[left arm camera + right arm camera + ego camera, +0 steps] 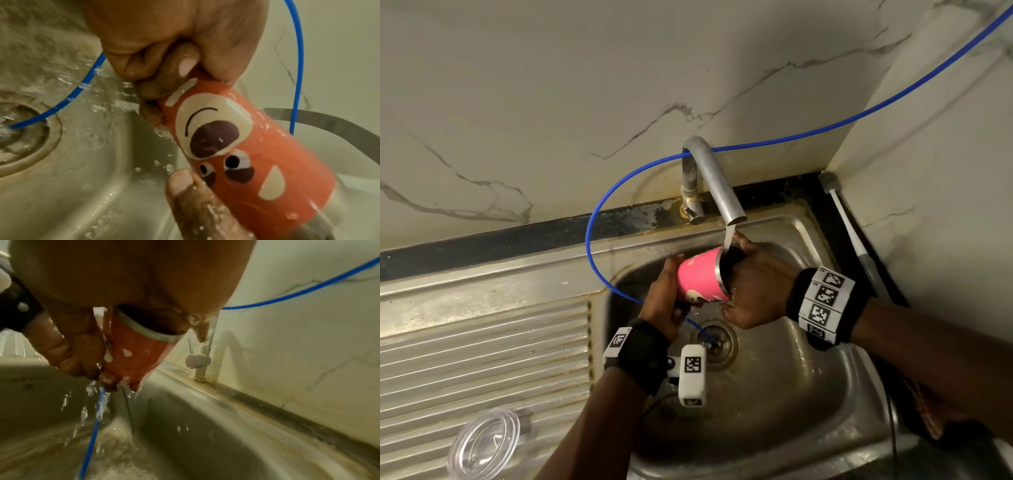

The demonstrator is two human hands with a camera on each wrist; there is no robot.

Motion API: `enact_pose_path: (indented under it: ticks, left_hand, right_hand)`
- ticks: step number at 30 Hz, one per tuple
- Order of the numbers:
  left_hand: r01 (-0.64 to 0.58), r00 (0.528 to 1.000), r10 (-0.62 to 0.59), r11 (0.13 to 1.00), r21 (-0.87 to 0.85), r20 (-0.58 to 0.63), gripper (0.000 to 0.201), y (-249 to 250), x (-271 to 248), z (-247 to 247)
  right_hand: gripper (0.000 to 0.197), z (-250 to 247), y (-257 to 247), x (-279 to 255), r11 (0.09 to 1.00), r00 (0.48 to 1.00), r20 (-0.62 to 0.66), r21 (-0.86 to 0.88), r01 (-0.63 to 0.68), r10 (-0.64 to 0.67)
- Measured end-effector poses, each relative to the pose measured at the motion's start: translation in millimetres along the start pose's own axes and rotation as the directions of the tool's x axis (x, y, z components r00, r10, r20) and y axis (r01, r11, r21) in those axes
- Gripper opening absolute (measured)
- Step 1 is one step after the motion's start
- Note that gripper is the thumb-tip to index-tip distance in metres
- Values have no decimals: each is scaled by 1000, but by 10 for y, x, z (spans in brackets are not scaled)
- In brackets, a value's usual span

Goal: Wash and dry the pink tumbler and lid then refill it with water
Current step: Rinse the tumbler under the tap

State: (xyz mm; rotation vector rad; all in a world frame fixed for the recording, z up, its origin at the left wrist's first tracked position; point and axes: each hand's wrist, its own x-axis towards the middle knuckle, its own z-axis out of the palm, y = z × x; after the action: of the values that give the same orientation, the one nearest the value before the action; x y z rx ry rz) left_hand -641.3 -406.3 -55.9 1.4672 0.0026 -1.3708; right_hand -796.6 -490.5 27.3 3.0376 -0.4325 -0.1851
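Observation:
The pink tumbler (700,277) lies on its side over the sink basin, its steel-rimmed mouth turned right under the running water (728,236). My left hand (666,298) grips its base end, fingers curled round it (164,68). My right hand (751,284) has its fingers inside the mouth and its thumb (191,194) on the outer wall beside the printed face (213,134). In the right wrist view, my palm (133,280) covers the tumbler's (133,352) opening, so the inside is hidden. The clear lid (484,445) lies on the draining board at lower left.
The steel tap (717,181) curves out from the marble wall over the sink (808,394). A thin blue tube (594,219) loops down from the upper right into the drain (719,342). A white-handled brush (842,219) leans in the right corner. The ribbed draining board (482,359) lies to the left.

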Motion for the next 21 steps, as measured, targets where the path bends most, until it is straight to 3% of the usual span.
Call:
enact_pose_path:
  ticks: [2,3,4,6,7,8,9,10,11,12,13,14,15,16,18,19,20,21]
  left_hand:
    - [-5,1000,4,998,-59,-12,49,-12,28,27]
    - [-23,1000,21,994,-111,-22,49,-42,11,60]
    - [-65,997,57,982,-175,-49,48,-83,-11,102]
    - [-150,985,120,950,-274,-121,42,-129,-38,152]
    - [-163,983,127,937,-308,-132,40,-122,-48,169]
    - [-159,984,125,935,-317,-126,39,-112,-37,177]
    - [-139,988,112,942,-307,-103,42,-115,-21,177]
    - [-107,993,88,955,-277,-80,50,-116,-4,168]
    - [-69,997,58,967,-244,-53,60,-98,-5,143]
    - [-24,999,18,977,-211,-29,64,-72,-5,114]
    - [36,999,-34,985,-171,11,62,-45,-5,86]
    - [114,993,-109,988,-107,51,59,-24,-19,63]
    - [192,978,-187,980,-46,90,58,1,-26,52]
    - [239,965,-239,971,8,111,58,44,-46,62]
    - [240,966,-240,971,11,96,55,61,-66,91]
    - [208,975,-204,977,-39,89,53,35,-64,105]
    - [165,985,-159,982,-95,74,52,-4,-65,126]
    - [119,992,-113,982,-147,51,51,-48,-83,149]
  right_hand:
    - [76,-3,-17,71,966,975,212,229,-119,70]
    - [80,-24,-51,113,888,935,340,394,-238,100]
    - [81,-47,-68,163,724,901,420,586,-363,112]
    - [74,-81,-86,246,178,886,454,868,-464,96]
    - [69,-83,-85,260,-53,877,470,882,-467,102]
    - [67,-77,-87,265,-151,876,472,877,-456,101]
    - [68,-72,-96,234,-86,880,464,885,-457,101]
    - [70,-68,-100,193,148,891,443,879,-454,103]
    - [72,-82,-85,149,499,900,426,762,-414,96]
    - [72,-113,-67,104,804,909,403,502,-319,109]
    - [69,-157,-30,55,955,941,325,238,-178,94]
    - [66,-185,19,11,990,966,254,118,-73,41]
    - [64,-236,55,-20,992,981,194,121,-31,7]
    - [63,-217,86,-24,987,983,186,158,-36,6]
    - [64,-188,72,15,914,960,266,360,-188,93]
    - [63,-164,22,66,809,930,343,505,-302,133]
    - [59,-152,-17,112,630,910,387,673,-388,148]
    - [56,-140,-32,155,338,886,418,820,-463,199]
